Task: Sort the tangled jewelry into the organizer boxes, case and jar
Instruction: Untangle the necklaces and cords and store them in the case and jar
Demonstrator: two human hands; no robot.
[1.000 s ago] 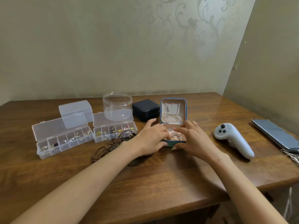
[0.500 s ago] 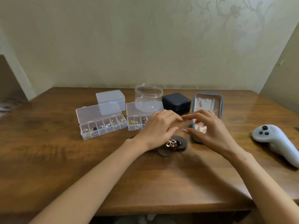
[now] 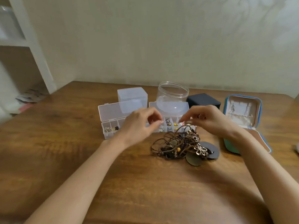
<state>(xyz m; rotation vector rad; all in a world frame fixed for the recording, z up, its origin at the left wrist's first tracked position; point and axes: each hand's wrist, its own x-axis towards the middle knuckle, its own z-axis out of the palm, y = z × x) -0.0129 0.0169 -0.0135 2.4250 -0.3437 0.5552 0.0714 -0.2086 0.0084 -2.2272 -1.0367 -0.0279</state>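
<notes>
We see the tangle (image 3: 181, 145) on the table (image 3: 64, 151), in front of the boxes: brown cords knotted with beads, a metal flower and dark discs. The left hand (image 3: 139, 125) hovers over the boxes with its fingers loosely curled, and we see nothing in it. The right hand (image 3: 212, 120) is half curled, with its fingertips (image 3: 188, 122) at the top cord loop. Through the blur we cannot tell whether they pinch it. The left box (image 3: 110, 113) and right box (image 3: 168, 109) lie with lids up and small pieces in their compartments. Behind them stands the jar (image 3: 172, 94). The case (image 3: 237, 104), on the right, has pieces hanging in its raised lid.
</notes>
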